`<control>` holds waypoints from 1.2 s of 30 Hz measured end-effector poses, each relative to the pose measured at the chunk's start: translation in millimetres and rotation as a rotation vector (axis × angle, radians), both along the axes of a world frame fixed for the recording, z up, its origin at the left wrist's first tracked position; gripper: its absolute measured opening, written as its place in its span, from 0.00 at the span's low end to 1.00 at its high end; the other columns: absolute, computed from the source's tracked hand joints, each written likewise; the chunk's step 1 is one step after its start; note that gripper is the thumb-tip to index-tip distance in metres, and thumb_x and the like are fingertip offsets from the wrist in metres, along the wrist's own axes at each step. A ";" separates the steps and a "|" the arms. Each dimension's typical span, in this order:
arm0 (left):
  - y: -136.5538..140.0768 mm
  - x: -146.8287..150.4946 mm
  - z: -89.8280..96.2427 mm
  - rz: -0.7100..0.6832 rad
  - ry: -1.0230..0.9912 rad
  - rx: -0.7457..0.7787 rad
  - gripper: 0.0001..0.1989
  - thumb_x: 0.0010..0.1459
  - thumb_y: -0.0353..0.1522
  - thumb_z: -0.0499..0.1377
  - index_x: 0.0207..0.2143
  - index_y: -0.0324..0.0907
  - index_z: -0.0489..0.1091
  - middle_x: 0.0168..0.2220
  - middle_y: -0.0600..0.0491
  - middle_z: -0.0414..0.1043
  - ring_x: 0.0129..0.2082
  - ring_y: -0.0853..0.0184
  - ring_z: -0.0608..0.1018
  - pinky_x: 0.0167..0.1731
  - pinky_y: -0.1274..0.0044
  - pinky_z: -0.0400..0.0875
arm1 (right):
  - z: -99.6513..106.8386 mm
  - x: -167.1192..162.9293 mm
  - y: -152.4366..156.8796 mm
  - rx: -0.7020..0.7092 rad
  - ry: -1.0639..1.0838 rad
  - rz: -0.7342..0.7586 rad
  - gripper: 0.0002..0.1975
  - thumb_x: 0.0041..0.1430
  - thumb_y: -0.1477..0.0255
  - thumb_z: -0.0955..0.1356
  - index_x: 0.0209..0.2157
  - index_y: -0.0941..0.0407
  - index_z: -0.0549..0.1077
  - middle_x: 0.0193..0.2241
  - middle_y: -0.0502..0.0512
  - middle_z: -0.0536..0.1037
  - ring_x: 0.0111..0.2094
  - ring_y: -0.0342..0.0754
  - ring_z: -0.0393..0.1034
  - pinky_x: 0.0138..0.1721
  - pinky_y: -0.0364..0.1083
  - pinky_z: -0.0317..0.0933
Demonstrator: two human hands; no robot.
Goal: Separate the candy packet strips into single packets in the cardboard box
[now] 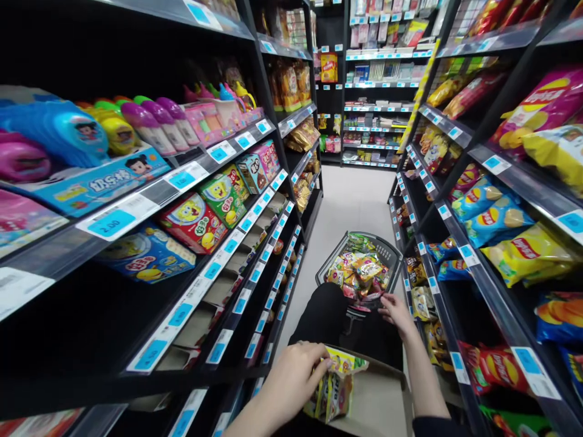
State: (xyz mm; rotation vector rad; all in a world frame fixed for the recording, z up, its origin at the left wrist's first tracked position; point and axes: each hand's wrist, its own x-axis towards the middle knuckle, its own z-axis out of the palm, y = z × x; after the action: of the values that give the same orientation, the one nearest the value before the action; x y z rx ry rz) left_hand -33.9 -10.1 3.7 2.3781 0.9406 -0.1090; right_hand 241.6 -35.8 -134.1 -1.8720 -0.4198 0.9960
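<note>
My left hand point(298, 373) is closed over the yellow printed edge of an open cardboard box point(380, 394), which sits low in front of me. A few small snack packets point(334, 391) stand inside the box on its left side, partly covered by my fingers. Beyond my knees, a grey plastic basket point(395, 258) rests on the floor, heaped with colourful small snack packets point(359, 267). By the basket's near right corner is my right hand point(397, 312), its fingers loosely bent and apart, with nothing visible in them.
Shelving with toy-topped candies point(155, 121) and biscuit boxes point(194, 221) lines the left. Bags of chips point(496, 209) fill shelves close on the right. The pale aisle floor point(353, 197) runs to a far rack of small goods point(373, 109).
</note>
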 end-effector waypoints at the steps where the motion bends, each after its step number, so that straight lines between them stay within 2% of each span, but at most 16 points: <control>1: 0.6 -1.7 -1.0 0.007 -0.002 -0.003 0.11 0.64 0.30 0.52 0.36 0.43 0.75 0.35 0.52 0.79 0.36 0.61 0.79 0.35 0.76 0.64 | 1.2 -4.3 -14.7 -0.006 0.008 0.054 0.10 0.64 0.66 0.66 0.40 0.59 0.72 0.32 0.49 0.75 0.27 0.40 0.71 0.28 0.43 0.68; 5: 3.2 -3.9 -8.4 -0.019 0.017 -0.002 0.12 0.64 0.30 0.52 0.35 0.43 0.76 0.34 0.52 0.79 0.35 0.61 0.79 0.35 0.76 0.64 | 20.8 -44.9 -84.8 0.013 -0.004 0.288 0.13 0.63 0.65 0.65 0.28 0.58 0.70 0.17 0.41 0.67 0.17 0.38 0.63 0.21 0.40 0.59; 7: 3.6 -1.2 -12.0 -0.041 0.033 -0.001 0.12 0.64 0.30 0.52 0.36 0.42 0.76 0.34 0.51 0.80 0.35 0.61 0.79 0.34 0.76 0.64 | 33.2 -81.2 -107.5 -0.006 -0.027 0.404 0.14 0.58 0.63 0.66 0.22 0.56 0.69 0.13 0.43 0.68 0.15 0.42 0.63 0.18 0.41 0.55; 9: 3.1 3.5 -14.0 -0.061 0.039 -0.009 0.12 0.64 0.30 0.52 0.36 0.42 0.76 0.34 0.51 0.80 0.35 0.60 0.79 0.35 0.76 0.65 | 40.9 -122.5 -113.8 -0.027 -0.118 0.454 0.10 0.54 0.65 0.68 0.22 0.54 0.71 0.18 0.48 0.75 0.22 0.47 0.71 0.24 0.43 0.59; 10: 2.5 6.1 -14.2 -0.071 0.038 -0.012 0.12 0.64 0.30 0.52 0.37 0.42 0.76 0.34 0.50 0.80 0.35 0.60 0.79 0.35 0.75 0.65 | 42.1 -142.0 -111.7 -0.045 -0.174 0.443 0.06 0.52 0.67 0.68 0.27 0.54 0.72 0.22 0.51 0.78 0.25 0.51 0.73 0.28 0.45 0.61; 12: 1.0 11.0 -13.6 -0.091 0.034 -0.011 0.12 0.64 0.30 0.52 0.37 0.41 0.76 0.34 0.49 0.79 0.35 0.59 0.79 0.35 0.74 0.65 | 39.1 -173.3 -102.3 -0.078 -0.281 0.403 0.12 0.52 0.69 0.67 0.40 0.58 0.72 0.34 0.61 0.79 0.36 0.59 0.75 0.35 0.51 0.64; 14: -0.8 14.3 -12.3 -0.108 0.028 -0.005 0.12 0.64 0.30 0.52 0.37 0.41 0.76 0.34 0.49 0.79 0.35 0.58 0.78 0.35 0.74 0.65 | 31.1 -190.7 -93.7 -0.102 -0.370 0.375 0.16 0.53 0.72 0.65 0.44 0.62 0.70 0.41 0.70 0.77 0.43 0.66 0.72 0.41 0.56 0.64; 17: -3.2 14.8 -11.5 -0.122 -0.003 -0.003 0.12 0.64 0.30 0.51 0.35 0.42 0.75 0.33 0.50 0.79 0.34 0.61 0.78 0.34 0.76 0.65 | 17.1 -194.1 -91.8 -0.095 -0.450 0.351 0.16 0.56 0.74 0.61 0.43 0.63 0.73 0.45 0.75 0.75 0.48 0.70 0.69 0.45 0.61 0.62; 21: -5.9 12.4 -16.1 -0.122 -0.071 -0.039 0.12 0.63 0.30 0.52 0.35 0.43 0.75 0.31 0.51 0.78 0.32 0.62 0.77 0.33 0.77 0.65 | 6.8 -179.1 -102.5 0.002 -0.454 0.302 0.15 0.55 0.75 0.59 0.37 0.58 0.75 0.40 0.70 0.76 0.43 0.64 0.72 0.43 0.58 0.63; 25: -8.7 13.4 -22.4 -0.106 -0.104 -0.095 0.11 0.62 0.29 0.53 0.34 0.42 0.75 0.31 0.51 0.77 0.33 0.62 0.77 0.35 0.77 0.66 | 5.6 -159.3 -121.1 0.162 -0.368 0.177 0.10 0.56 0.68 0.61 0.27 0.54 0.73 0.29 0.57 0.74 0.31 0.54 0.71 0.35 0.50 0.64; 28: -11.7 15.2 -23.1 -0.114 -0.125 -0.147 0.11 0.62 0.29 0.52 0.34 0.43 0.74 0.32 0.52 0.77 0.34 0.63 0.77 0.37 0.77 0.67 | 5.7 -143.7 -146.4 0.241 -0.251 0.001 0.15 0.57 0.60 0.62 0.30 0.54 0.74 0.32 0.58 0.76 0.36 0.55 0.72 0.39 0.50 0.65; 30: -15.2 16.4 -21.8 -0.067 -0.173 -0.242 0.09 0.60 0.29 0.55 0.39 0.43 0.74 0.37 0.51 0.77 0.37 0.63 0.77 0.40 0.76 0.68 | 7.2 -133.2 -167.3 0.246 -0.169 -0.129 0.20 0.59 0.56 0.61 0.36 0.56 0.76 0.37 0.61 0.79 0.41 0.58 0.74 0.41 0.51 0.67; 31: -17.6 17.2 -21.4 -0.024 -0.216 -0.317 0.12 0.57 0.29 0.57 0.44 0.43 0.72 0.42 0.50 0.76 0.41 0.62 0.76 0.43 0.74 0.68 | 9.1 -128.0 -177.3 0.242 -0.118 -0.186 0.22 0.59 0.55 0.61 0.39 0.56 0.76 0.39 0.62 0.80 0.41 0.59 0.75 0.40 0.52 0.68; 32: -20.4 18.4 -21.5 0.020 -0.270 -0.423 0.19 0.54 0.29 0.60 0.50 0.44 0.69 0.49 0.48 0.73 0.45 0.61 0.75 0.47 0.73 0.67 | 11.9 -122.9 -186.2 0.244 -0.036 -0.237 0.23 0.58 0.53 0.62 0.40 0.56 0.76 0.38 0.63 0.81 0.40 0.61 0.77 0.38 0.53 0.69; 34: -26.6 22.1 -23.7 0.075 -0.416 -0.743 0.36 0.46 0.28 0.66 0.58 0.47 0.61 0.58 0.46 0.64 0.51 0.58 0.72 0.51 0.68 0.65 | 20.8 -113.4 -198.3 0.288 0.209 -0.323 0.24 0.54 0.51 0.65 0.39 0.55 0.78 0.33 0.62 0.83 0.34 0.63 0.78 0.34 0.56 0.70; 36: -32.5 27.7 -28.0 0.094 -0.583 -1.103 0.44 0.42 0.30 0.69 0.62 0.49 0.56 0.57 0.46 0.63 0.52 0.57 0.72 0.52 0.66 0.65 | 33.6 -106.0 -201.7 0.364 0.466 -0.386 0.22 0.46 0.51 0.70 0.35 0.54 0.79 0.29 0.60 0.83 0.33 0.65 0.78 0.34 0.58 0.70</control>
State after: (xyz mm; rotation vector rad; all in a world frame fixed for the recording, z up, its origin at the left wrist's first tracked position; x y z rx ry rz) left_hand -6.2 -42.6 -24.3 1.2254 0.4846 0.0880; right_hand 135.6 -237.5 -100.5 -1.2784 0.0411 0.9748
